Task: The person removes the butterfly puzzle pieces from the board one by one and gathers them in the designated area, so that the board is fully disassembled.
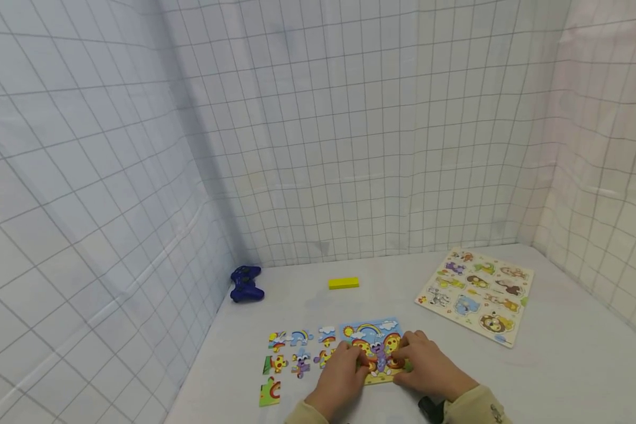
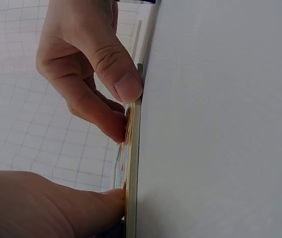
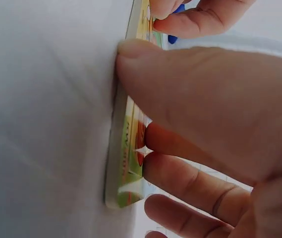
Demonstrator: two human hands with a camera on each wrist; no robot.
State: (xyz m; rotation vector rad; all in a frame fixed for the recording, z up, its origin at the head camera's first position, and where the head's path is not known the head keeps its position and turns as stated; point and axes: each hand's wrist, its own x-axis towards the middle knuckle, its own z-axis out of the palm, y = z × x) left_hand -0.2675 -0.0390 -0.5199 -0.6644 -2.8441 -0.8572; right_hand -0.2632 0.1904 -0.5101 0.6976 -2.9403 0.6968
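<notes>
A butterfly jigsaw puzzle board (image 1: 371,331) lies on the white table between both hands. My left hand (image 1: 341,377) holds its near left part, fingertips curled down toward the picture. At the near right part, my right hand (image 1: 428,364) grips the board. In the right wrist view, the right thumb (image 3: 136,57) presses the board's edge (image 3: 113,163) while the other fingers bend over the printed top. Loose jigsaw pieces (image 1: 301,364), with matching butterfly and rainbow pictures, are spread to the left; one piece (image 1: 325,357) is partly behind the left hand.
A yellow block (image 1: 343,283) lies behind the puzzle. To the back left sits a blue game controller (image 1: 246,284), near the gridded wall sheet. An animal picture board (image 1: 477,294) lies at the right. A black object (image 1: 431,408) is by the right wrist.
</notes>
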